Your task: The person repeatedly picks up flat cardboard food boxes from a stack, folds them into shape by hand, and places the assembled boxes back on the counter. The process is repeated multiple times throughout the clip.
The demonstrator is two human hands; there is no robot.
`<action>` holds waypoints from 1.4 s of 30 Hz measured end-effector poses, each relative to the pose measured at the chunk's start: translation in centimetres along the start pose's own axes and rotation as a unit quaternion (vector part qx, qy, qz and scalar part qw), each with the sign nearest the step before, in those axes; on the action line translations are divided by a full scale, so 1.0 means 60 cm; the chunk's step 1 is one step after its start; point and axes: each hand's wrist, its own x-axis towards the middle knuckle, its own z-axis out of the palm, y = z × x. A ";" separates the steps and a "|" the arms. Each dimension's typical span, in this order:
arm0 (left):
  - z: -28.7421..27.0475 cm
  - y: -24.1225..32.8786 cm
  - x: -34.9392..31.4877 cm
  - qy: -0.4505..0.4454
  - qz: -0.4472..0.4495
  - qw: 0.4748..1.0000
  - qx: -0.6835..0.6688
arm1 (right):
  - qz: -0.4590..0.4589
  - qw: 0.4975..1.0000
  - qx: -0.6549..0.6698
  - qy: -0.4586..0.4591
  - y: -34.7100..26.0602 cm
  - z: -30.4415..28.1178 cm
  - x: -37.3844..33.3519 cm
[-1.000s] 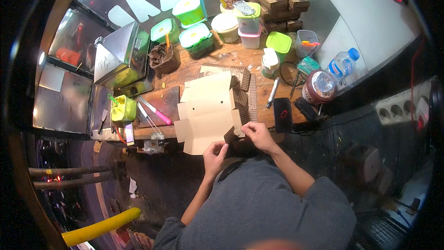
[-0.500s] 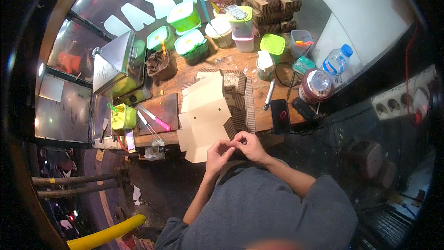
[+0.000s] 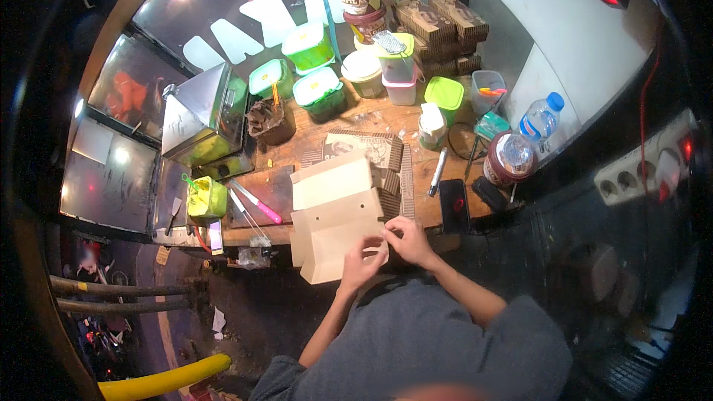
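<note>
A plain brown cardboard box [image 3: 342,223], partly folded with its inner side up, lies at the table's near edge and overhangs it. My left hand [image 3: 364,258] is curled around the near right corner of the box, its thumb and fingers closed on the card edge. Just to its right, my right hand [image 3: 408,241] pinches a side flap at the same corner. Beneath the box rest more flat boxes [image 3: 390,152] with dark stripes and printed lids.
Lidded green tubs [image 3: 319,94] and an open tub of brown paste [image 3: 269,120] stand behind. A pink-handled knife [image 3: 256,202] lies left, beside a yellow tub [image 3: 207,198]. To the right are a marker [image 3: 438,171], a phone [image 3: 454,206] and a water bottle [image 3: 540,116]. Folded boxes [image 3: 438,26] are stacked at the back.
The far panel of the box now bends up along its crease, and the box has turned slightly. My hands have moved a little apart at its corner. The whole view has shifted slightly.
</note>
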 end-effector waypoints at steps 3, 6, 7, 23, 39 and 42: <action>-0.030 0.030 0.027 0.128 -0.041 0.990 -0.045 | -0.078 0.995 0.019 -0.052 -0.038 -0.008 -0.021; -0.060 0.060 0.057 0.229 -0.028 0.970 0.070 | -0.129 0.990 0.004 -0.059 -0.085 -0.012 -0.036; -0.073 0.067 0.064 0.240 -0.051 0.966 0.086 | -0.135 0.990 0.002 -0.043 -0.098 -0.014 -0.037; -0.055 0.048 -0.051 0.108 0.134 0.868 0.466 | -0.193 0.973 0.042 0.124 -0.167 -0.020 -0.014; -0.053 0.056 -0.073 0.024 0.113 0.969 0.220 | -0.155 0.984 -0.074 -0.035 -0.170 -0.046 -0.018; -0.046 0.070 -0.063 -0.030 -0.010 0.999 0.007 | -0.151 0.984 -0.073 -0.055 -0.168 -0.046 -0.011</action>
